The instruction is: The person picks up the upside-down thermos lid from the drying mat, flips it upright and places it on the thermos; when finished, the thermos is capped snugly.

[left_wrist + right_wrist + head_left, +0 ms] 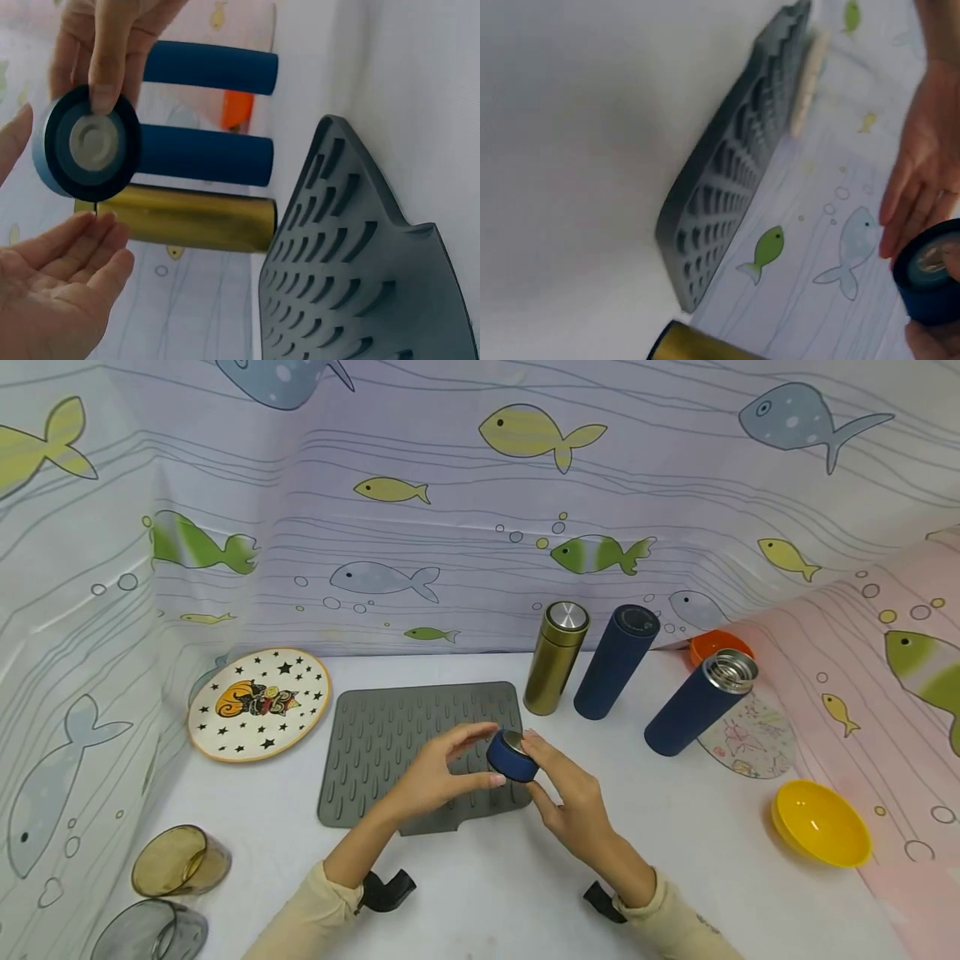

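Note:
A blue bottle lid (pixel 512 757) with a silvery top is held above the grey mat. My right hand (pixel 576 797) pinches it between thumb and fingers. Its underside, with a pale round centre, faces the left wrist camera, where the lid (pixel 88 142) hangs from the right hand (pixel 105 45). My left hand (pixel 431 777) is spread around the lid's left side, fingers fairly straight; in the left wrist view the left hand (pixel 64 289) lies close below the lid. Whether its fingertips touch is unclear. A blue bottle (pixel 693 706) stands uncapped at the right, its steel mouth showing.
A grey ribbed mat (pixel 375 743) lies under the hands. Behind stand a gold bottle (pixel 551 668) and a capped blue bottle (pixel 611 668). A yellow bowl (pixel 817 822), an orange bowl (pixel 716 645) and a patterned disc (pixel 757 743) are right; a starry plate (pixel 258 706) and two glasses (pixel 213 864) are left.

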Demonstrator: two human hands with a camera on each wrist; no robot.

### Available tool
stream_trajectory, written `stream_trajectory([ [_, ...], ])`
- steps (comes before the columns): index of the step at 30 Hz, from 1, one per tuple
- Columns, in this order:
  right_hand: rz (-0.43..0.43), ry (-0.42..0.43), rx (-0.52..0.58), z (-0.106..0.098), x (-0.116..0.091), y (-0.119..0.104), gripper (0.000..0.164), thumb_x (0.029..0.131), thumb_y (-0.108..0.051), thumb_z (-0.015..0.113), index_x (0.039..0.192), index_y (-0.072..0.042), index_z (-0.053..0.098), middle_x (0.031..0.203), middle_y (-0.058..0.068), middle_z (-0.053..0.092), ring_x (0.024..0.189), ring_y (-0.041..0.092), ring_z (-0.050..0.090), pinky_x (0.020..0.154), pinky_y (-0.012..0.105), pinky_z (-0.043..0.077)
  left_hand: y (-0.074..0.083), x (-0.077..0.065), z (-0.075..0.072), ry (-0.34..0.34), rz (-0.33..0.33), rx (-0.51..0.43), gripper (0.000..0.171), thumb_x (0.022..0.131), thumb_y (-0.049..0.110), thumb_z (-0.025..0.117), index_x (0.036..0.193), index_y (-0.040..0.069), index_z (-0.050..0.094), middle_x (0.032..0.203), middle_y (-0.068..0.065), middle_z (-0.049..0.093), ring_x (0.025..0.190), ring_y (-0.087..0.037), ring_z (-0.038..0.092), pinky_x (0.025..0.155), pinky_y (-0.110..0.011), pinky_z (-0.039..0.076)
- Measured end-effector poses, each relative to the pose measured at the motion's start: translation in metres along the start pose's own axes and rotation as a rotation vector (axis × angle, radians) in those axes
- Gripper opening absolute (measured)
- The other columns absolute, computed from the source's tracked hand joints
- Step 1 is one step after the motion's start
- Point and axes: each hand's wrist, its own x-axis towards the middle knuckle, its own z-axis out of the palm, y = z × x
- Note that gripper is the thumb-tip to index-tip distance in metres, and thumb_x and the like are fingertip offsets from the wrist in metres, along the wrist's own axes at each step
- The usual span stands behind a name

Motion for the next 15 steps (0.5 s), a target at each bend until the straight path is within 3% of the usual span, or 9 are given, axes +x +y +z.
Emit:
stream_trajectory([
  [3, -0.174, -0.009, -0.127, -0.002, 0.001, 0.002, 0.032, 0.102, -0.01, 0.053, 0.126, 0.009, 0.06, 0.129, 0.027, 0.062, 0.12, 0.036, 0.062, 0.104, 0.03, 0.047, 0.0, 0.0, 0.0, -0.039, -0.002, 0.003, 0.074, 0.082, 0.021, 0.082, 0.146, 0.008, 0.047, 0.149, -0.008, 0.048, 0.142, -0.028, 0.041, 0.118, -0.041, 0.032],
  [5, -0.274, -0.013, -0.209, -0.002, 0.002, 0.004, 0.03, 0.103, -0.008, 0.049, 0.125, 0.009, 0.062, 0.129, 0.027, 0.062, 0.119, 0.037, 0.063, 0.102, 0.032, 0.049, -0.001, -0.001, 0.001, -0.055, -0.005, 0.017, 0.077, 0.08, 0.02, 0.084, 0.146, 0.01, 0.047, 0.15, -0.006, 0.048, 0.142, -0.027, 0.041, 0.118, -0.039, 0.032],
  [10, -0.472, -0.017, -0.301, -0.003, 0.001, 0.011, 0.025, 0.102, 0.0, 0.049, 0.12, 0.01, 0.063, 0.124, 0.028, 0.064, 0.113, 0.041, 0.065, 0.098, 0.037, 0.052, -0.001, -0.003, 0.004, -0.088, 0.028, 0.028, 0.084, 0.077, 0.019, 0.086, 0.149, 0.011, 0.043, 0.152, -0.006, 0.045, 0.143, -0.027, 0.04, 0.118, -0.041, 0.033],
  [15, -0.603, -0.012, -0.341, -0.005, 0.002, 0.013, 0.022, 0.101, 0.002, 0.051, 0.116, 0.009, 0.064, 0.119, 0.029, 0.066, 0.106, 0.041, 0.067, 0.094, 0.037, 0.055, -0.001, -0.004, 0.012, -0.089, 0.08, 0.03, 0.091, 0.074, 0.018, 0.089, 0.151, 0.015, 0.04, 0.153, -0.004, 0.044, 0.143, -0.021, 0.04, 0.117, -0.039, 0.034],
])
